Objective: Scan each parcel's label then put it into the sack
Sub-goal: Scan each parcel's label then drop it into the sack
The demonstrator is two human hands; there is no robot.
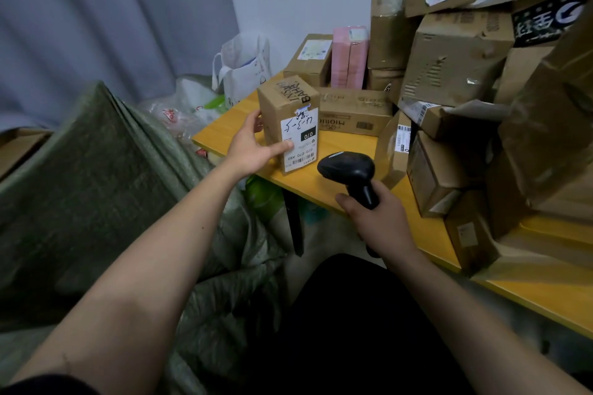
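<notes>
Upright on the yellow table, cardboard parcel clasped by left hand. Barcode scanner clenched in right hand. Thumb overlapping shipping label; possibly a failed read.

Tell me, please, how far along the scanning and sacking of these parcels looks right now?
Done: cannot tell; the green sack shows no contents from here. In hand: the left hand steadies a box upright on the table, label facing the scanner held in the right hand. Left: a large pile of boxes waits on the table, so most remains.
</notes>
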